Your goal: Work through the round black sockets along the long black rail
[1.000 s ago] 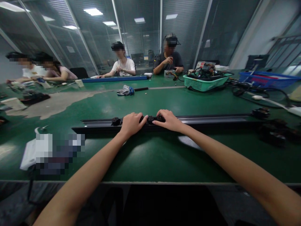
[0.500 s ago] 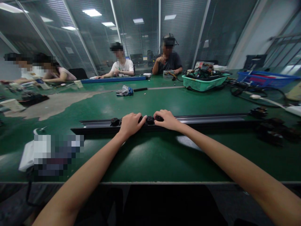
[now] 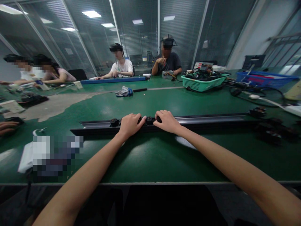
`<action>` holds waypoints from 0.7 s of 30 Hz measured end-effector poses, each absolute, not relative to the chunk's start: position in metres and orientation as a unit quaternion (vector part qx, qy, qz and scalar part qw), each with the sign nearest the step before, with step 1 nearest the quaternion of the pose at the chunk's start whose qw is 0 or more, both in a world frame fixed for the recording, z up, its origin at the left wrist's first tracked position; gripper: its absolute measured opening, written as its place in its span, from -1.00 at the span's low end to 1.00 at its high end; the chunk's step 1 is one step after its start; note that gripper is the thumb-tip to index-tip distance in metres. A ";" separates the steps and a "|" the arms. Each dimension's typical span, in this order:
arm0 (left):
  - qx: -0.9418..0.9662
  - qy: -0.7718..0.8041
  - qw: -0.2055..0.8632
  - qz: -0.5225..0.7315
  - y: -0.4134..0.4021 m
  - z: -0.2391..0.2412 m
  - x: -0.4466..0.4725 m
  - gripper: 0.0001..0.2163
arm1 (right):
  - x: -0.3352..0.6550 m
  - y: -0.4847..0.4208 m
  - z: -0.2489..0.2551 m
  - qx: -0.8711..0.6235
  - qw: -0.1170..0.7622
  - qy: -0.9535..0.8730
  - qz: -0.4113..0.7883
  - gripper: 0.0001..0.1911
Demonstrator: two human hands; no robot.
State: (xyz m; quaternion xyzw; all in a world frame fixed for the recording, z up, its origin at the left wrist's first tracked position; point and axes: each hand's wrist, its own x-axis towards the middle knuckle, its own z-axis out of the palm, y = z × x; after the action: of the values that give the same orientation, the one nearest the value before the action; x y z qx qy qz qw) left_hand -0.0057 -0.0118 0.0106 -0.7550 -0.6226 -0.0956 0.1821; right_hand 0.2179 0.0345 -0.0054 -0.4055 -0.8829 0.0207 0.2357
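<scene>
A long black metal channel [image 3: 207, 121] lies across the green table in front of me, its silvery inside showing on the right. Several small black blocks sit in a row in it, one block [image 3: 114, 122] to the left of my hands and another block [image 3: 149, 120] between them. My left hand [image 3: 131, 123] curls over the channel, thumb and fingers closed around a black block. From the right, my right hand [image 3: 166, 120] grips a further black block [image 3: 159, 119] between thumb and bent fingers. My fingers partly cover both gripped blocks.
Loose black parts [image 3: 270, 127] lie by the channel's right end. A green basket [image 3: 202, 83] of cables and a blue basket [image 3: 265, 80] stand farther back. Grey gloves [image 3: 124, 91] lie mid-table. Another person's hand [image 3: 9, 126] rests at the left edge. Several people sit around the table.
Another person's hand has come into view at the left edge. My right fingers have shifted slightly on the block; my left hand stays nearly still.
</scene>
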 end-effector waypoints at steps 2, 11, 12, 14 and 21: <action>-0.756 -0.622 0.182 -0.097 -0.012 0.011 -0.006 -0.40 | 0.218 0.035 -0.006 -0.411 0.242 -0.879 0.023 -0.86; -0.754 -0.625 0.181 -0.092 -0.012 0.012 -0.005 -0.40 | 0.219 0.037 -0.004 -0.427 0.237 -0.872 0.026 -0.87; -0.754 -0.624 0.182 -0.093 -0.012 0.012 -0.005 -0.40 | 0.220 0.039 -0.003 -0.423 0.233 -0.875 0.031 -0.87; -0.754 -0.624 0.183 -0.094 -0.012 0.011 -0.005 -0.39 | 0.225 0.045 -0.001 -0.401 0.224 -0.887 0.055 -0.87; -0.752 -0.626 0.184 -0.090 -0.012 0.011 -0.005 -0.40 | 0.240 0.056 0.000 -0.305 0.246 -0.911 0.131 -0.87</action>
State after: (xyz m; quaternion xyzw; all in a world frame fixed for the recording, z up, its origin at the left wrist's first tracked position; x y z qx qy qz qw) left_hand -0.0048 -0.0119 0.0112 -0.7525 -0.6259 -0.0895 0.1845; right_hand 0.2401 0.0558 -0.0005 -0.3045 -0.9108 0.1305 0.2463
